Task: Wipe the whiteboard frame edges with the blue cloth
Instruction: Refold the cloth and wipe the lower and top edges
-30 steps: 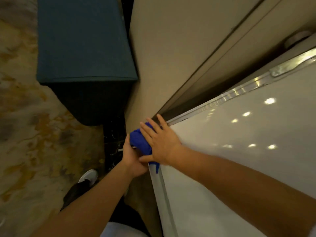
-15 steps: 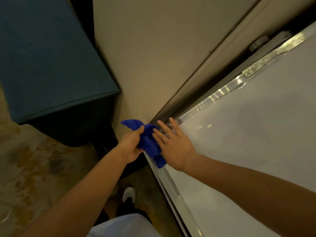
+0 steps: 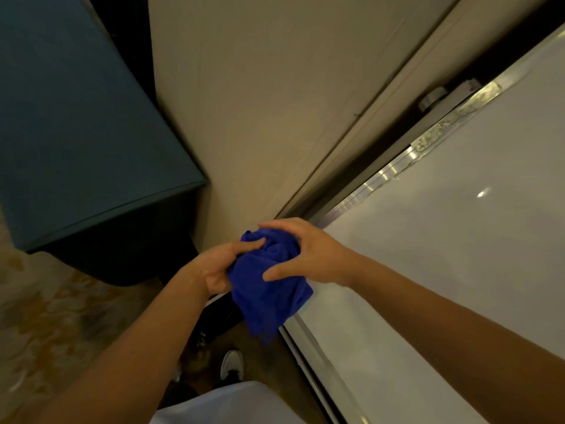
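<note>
Beige wall (image 3: 260, 102) behind. Left hand (image 3: 214, 267) and right hand (image 3: 315, 255) grip bunched blue cloth (image 3: 269, 289) at whiteboard frame (image 3: 305, 347) corner; tail hangs down side edge.

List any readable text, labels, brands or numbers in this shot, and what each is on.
None: no readable text anywhere.
whiteboard: blank, only light glare.
frame: bare metal, no markings visible.
blue cloth: no tag or print showing.
teal cabinet: plain.
round fitting: too blurred to tell.
</note>
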